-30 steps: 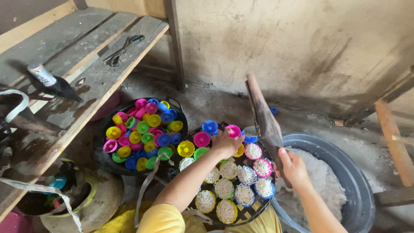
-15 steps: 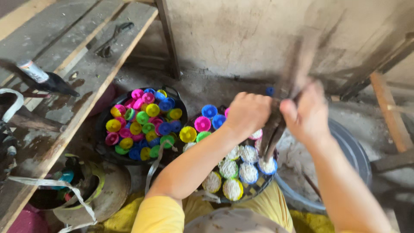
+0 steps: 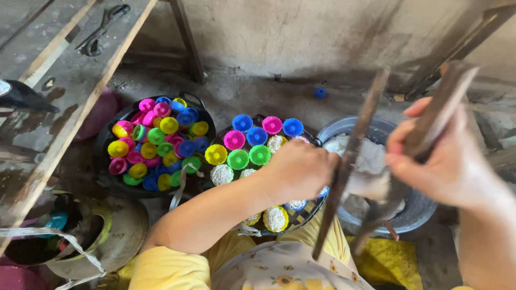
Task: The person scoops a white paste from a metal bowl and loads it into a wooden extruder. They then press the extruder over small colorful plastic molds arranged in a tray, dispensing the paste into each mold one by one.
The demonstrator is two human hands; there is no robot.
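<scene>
My left hand (image 3: pixel 301 171) is closed around one long dark bar (image 3: pixel 352 156) of a two-handled press. My right hand (image 3: pixel 449 161) grips the other bar (image 3: pixel 438 110). Both bars stand tilted, close to the camera, and meet low near my lap. Under my left hand lies a round rack (image 3: pixel 309 209) carrying small round moulds (image 3: pixel 248 147) in pink, blue, green and yellow, several filled with white noodle nests (image 3: pixel 276 218). Behind the press sits a grey basin (image 3: pixel 416 212) holding white dough (image 3: pixel 371 156), partly hidden by the press.
A black basket (image 3: pixel 105 180) heaped with empty coloured moulds stands left of the rack. A worn wooden bench (image 3: pixel 70 80) with a dark metal tool (image 3: pixel 102 29) runs along the left. A yellowish pot (image 3: pixel 115 239) sits lower left. One blue mould (image 3: pixel 320 92) lies by the wall.
My left hand has left the moulds on the rack and taken hold of the press. Both hands have lifted the press up towards the camera, and the view has shifted closer.
</scene>
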